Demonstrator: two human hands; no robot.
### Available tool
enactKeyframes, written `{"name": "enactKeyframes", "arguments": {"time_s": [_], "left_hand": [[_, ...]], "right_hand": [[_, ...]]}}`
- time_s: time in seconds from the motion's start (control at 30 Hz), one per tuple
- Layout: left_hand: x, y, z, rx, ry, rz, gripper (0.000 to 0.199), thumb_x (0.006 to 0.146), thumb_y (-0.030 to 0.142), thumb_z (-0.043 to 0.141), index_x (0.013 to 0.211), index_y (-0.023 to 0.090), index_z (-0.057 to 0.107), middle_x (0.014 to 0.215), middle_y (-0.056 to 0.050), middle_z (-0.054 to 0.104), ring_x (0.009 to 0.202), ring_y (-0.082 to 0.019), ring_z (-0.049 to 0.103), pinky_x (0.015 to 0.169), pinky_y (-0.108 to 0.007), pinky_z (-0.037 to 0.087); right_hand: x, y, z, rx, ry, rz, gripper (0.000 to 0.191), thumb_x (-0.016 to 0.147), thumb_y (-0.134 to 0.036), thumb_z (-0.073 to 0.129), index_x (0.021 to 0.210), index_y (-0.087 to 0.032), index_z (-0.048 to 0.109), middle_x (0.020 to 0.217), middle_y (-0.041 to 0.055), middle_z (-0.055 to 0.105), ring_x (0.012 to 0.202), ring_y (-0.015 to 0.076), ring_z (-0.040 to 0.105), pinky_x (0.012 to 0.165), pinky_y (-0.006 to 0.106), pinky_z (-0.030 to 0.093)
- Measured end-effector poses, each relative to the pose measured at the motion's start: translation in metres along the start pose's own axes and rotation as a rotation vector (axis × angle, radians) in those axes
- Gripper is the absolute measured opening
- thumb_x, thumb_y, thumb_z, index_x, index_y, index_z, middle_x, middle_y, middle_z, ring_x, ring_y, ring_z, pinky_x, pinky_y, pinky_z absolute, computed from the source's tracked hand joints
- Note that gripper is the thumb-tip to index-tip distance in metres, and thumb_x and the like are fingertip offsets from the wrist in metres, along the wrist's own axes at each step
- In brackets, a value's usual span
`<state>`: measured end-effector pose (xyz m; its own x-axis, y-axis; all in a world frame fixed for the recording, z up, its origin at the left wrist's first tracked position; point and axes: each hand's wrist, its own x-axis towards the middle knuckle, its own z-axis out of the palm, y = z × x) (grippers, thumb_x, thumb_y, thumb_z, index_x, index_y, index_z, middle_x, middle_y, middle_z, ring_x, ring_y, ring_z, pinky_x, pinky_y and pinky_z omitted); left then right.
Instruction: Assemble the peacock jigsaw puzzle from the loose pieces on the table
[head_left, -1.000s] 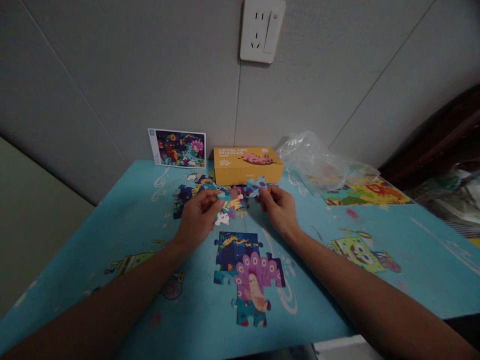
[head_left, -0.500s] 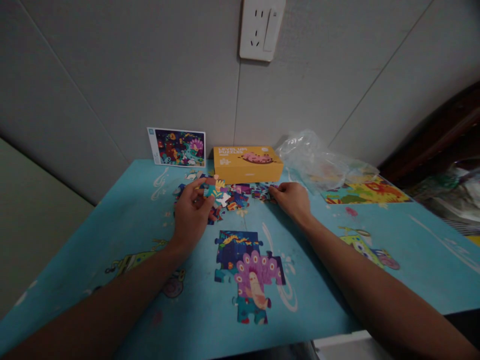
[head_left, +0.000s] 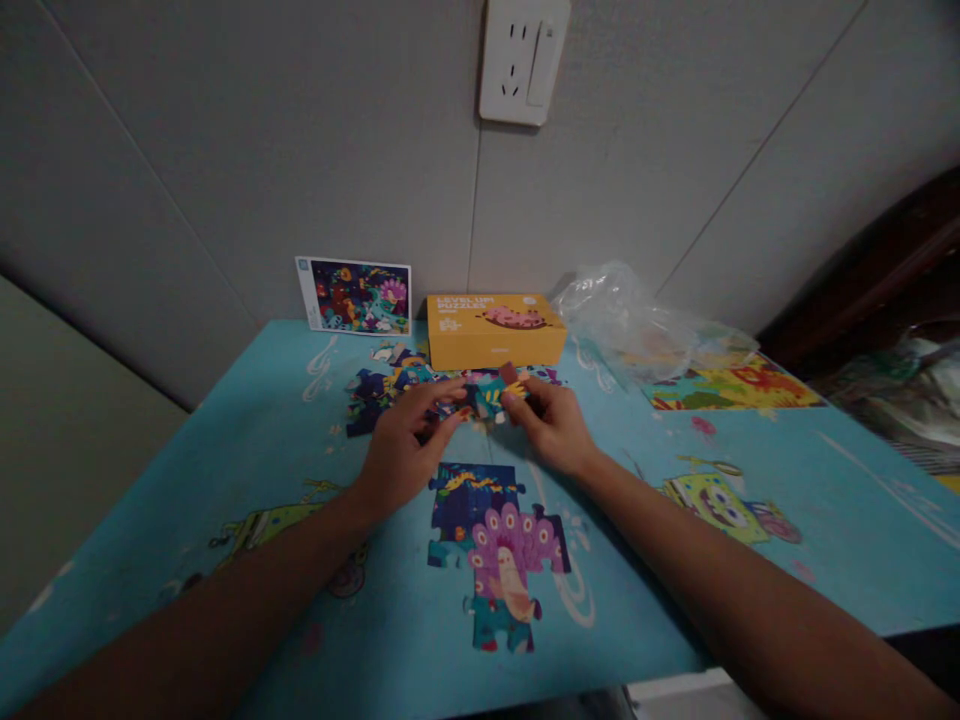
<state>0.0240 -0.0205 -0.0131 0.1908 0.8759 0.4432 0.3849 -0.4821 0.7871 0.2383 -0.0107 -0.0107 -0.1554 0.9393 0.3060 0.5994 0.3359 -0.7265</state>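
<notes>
My right hand (head_left: 556, 427) pinches a teal-and-yellow puzzle piece (head_left: 491, 394) between thumb and fingers, in front of the yellow box (head_left: 465, 350). My left hand (head_left: 405, 440) curves close beside that piece, thumb and fingers parted; from my feed I cannot tell whether it grips anything. Loose pieces (head_left: 367, 395) lie heaped behind it, and nearer my camera a joined section (head_left: 506, 545) rests flat on the blue tablecloth (head_left: 360, 645).

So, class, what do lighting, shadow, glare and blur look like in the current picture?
Head view: dim, upper corners darker; head view: soft shadow beside the right forearm; head view: pale glints on the clear plastic bag; head view: small lettering on the yellow box too soft to read.
</notes>
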Motion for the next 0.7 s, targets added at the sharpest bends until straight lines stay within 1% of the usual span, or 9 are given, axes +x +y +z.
{"name": "enactKeyframes", "arguments": {"time_s": [0.07, 0.1, 0.13, 0.2, 0.3, 0.4, 0.57, 0.63, 0.7], "left_hand": [[0.004, -0.002, -0.005, 0.257, 0.158, 0.062, 0.028, 0.086, 0.021, 0.055, 0.112, 0.021, 0.065, 0.107, -0.007, 0.066, 0.105, -0.024, 0.061, 0.091, -0.039, 0.052], [0.006, -0.003, -0.007, 0.373, 0.197, 0.062, 0.028, 0.085, 0.019, 0.055, 0.110, 0.020, 0.065, 0.108, -0.008, 0.066, 0.107, -0.025, 0.058, 0.097, -0.043, 0.048], [0.007, -0.004, -0.009, 0.474, 0.212, 0.048, 0.028, 0.084, 0.019, 0.055, 0.110, 0.019, 0.066, 0.108, -0.009, 0.065, 0.109, -0.027, 0.056, 0.101, -0.045, 0.044], [0.008, -0.007, -0.009, 0.638, 0.185, -0.009, 0.032, 0.082, 0.022, 0.057, 0.113, 0.017, 0.065, 0.113, -0.012, 0.061, 0.114, -0.031, 0.052, 0.103, -0.049, 0.040], [0.005, -0.010, -0.005, 0.811, 0.118, -0.096, 0.041, 0.080, 0.030, 0.062, 0.119, 0.015, 0.064, 0.124, -0.017, 0.055, 0.119, -0.037, 0.044, 0.099, -0.053, 0.040], [0.003, -0.009, -0.003, 0.889, 0.054, -0.146, 0.046, 0.080, 0.037, 0.064, 0.121, 0.016, 0.064, 0.127, -0.019, 0.050, 0.120, -0.040, 0.040, 0.095, -0.054, 0.041], [0.003, -0.007, -0.004, 0.928, 0.000, -0.181, 0.043, 0.082, 0.038, 0.062, 0.119, 0.017, 0.065, 0.127, -0.019, 0.049, 0.121, -0.039, 0.040, 0.094, -0.054, 0.041], [0.003, -0.007, -0.004, 0.931, -0.007, -0.182, 0.040, 0.083, 0.037, 0.062, 0.118, 0.018, 0.066, 0.127, -0.018, 0.050, 0.120, -0.039, 0.041, 0.094, -0.053, 0.041], [0.003, -0.008, -0.005, 0.930, -0.005, -0.177, 0.040, 0.083, 0.037, 0.062, 0.118, 0.019, 0.065, 0.127, -0.018, 0.050, 0.120, -0.038, 0.041, 0.094, -0.052, 0.040]], "right_hand": [[0.007, 0.007, -0.009, -0.165, 0.133, 0.128, 0.037, 0.092, -0.046, 0.043, 0.078, -0.017, 0.061, 0.060, 0.0020, 0.056, 0.053, 0.0138, 0.045, 0.051, 0.026, 0.027], [0.010, 0.010, -0.014, -0.264, 0.163, 0.197, 0.035, 0.092, -0.043, 0.043, 0.081, -0.017, 0.063, 0.063, 0.0039, 0.060, 0.055, 0.0149, 0.047, 0.052, 0.027, 0.027], [0.013, 0.013, -0.019, -0.352, 0.173, 0.259, 0.034, 0.091, -0.040, 0.043, 0.083, -0.016, 0.066, 0.066, 0.0058, 0.063, 0.057, 0.0161, 0.050, 0.052, 0.027, 0.027], [0.018, 0.016, -0.025, -0.479, 0.160, 0.359, 0.034, 0.090, -0.036, 0.043, 0.087, -0.016, 0.070, 0.073, 0.0096, 0.068, 0.062, 0.0187, 0.056, 0.053, 0.028, 0.026], [0.020, 0.017, -0.028, -0.556, 0.116, 0.440, 0.038, 0.090, -0.040, 0.045, 0.085, -0.016, 0.074, 0.078, 0.0137, 0.071, 0.068, 0.0227, 0.061, 0.054, 0.030, 0.026], [0.020, 0.017, -0.027, -0.563, 0.095, 0.467, 0.043, 0.089, -0.047, 0.046, 0.080, -0.017, 0.075, 0.077, 0.0142, 0.072, 0.070, 0.0243, 0.063, 0.054, 0.031, 0.027], [0.021, 0.018, -0.028, -0.553, 0.109, 0.511, 0.048, 0.085, -0.060, 0.050, 0.071, -0.020, 0.072, 0.072, 0.0121, 0.070, 0.068, 0.0244, 0.063, 0.053, 0.030, 0.029], [0.021, 0.019, -0.028, -0.536, 0.150, 0.504, 0.043, 0.083, -0.059, 0.054, 0.078, -0.020, 0.071, 0.076, 0.0106, 0.071, 0.069, 0.0241, 0.063, 0.054, 0.030, 0.030], [0.021, 0.020, -0.027, -0.485, 0.210, 0.468, 0.036, 0.081, -0.053, 0.059, 0.093, -0.019, 0.068, 0.079, 0.0078, 0.071, 0.070, 0.0223, 0.062, 0.055, 0.029, 0.031]]}}
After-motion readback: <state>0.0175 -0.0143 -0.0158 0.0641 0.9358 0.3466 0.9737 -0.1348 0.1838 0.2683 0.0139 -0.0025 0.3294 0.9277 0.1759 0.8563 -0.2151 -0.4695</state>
